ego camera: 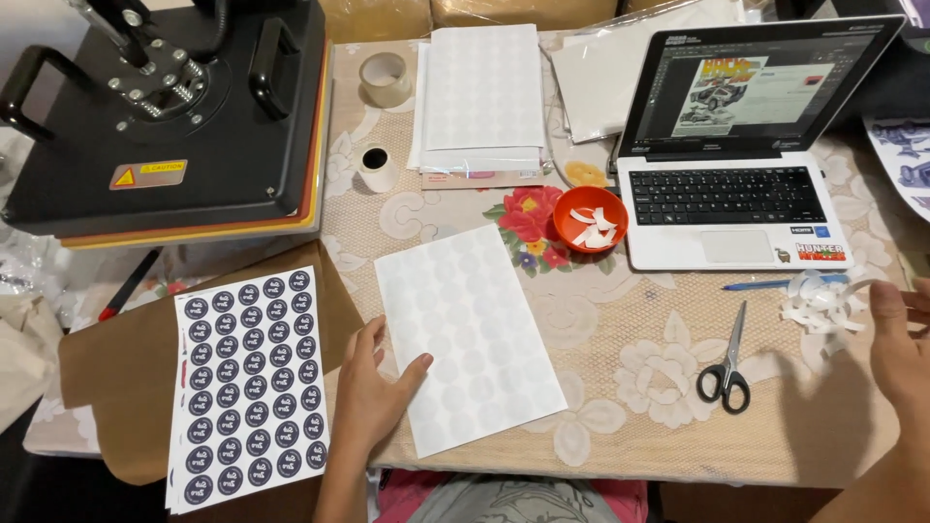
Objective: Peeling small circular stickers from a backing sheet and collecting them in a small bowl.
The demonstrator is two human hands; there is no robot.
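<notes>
Your left hand [373, 392], at the lower centre of the frame, rests flat on the lower left edge of a white sheet of blank round labels [467, 339]; its fingers [412, 368] are loosely spread and pinch nothing. The sheet lies tilted on the table [630, 407], at centre frame. Just left of that hand lies a sheet of dark printed round stickers [250, 387], resting on brown paper [116, 387]. Your right hand [901, 344], at the right edge of the frame, hovers open with fingers apart, near a small heap of white paper scraps [819, 302]; it holds nothing. Black-handled scissors [728, 363] lie between the two hands, below a blue pen [760, 285]. An orange bowl [591, 219] holding white scraps stands beside the open laptop [736, 194] at upper right. A black heat press [165, 116] fills the upper left. A roll of tape [385, 79] and a stack of white sheets [481, 92] lie at top centre.
</notes>
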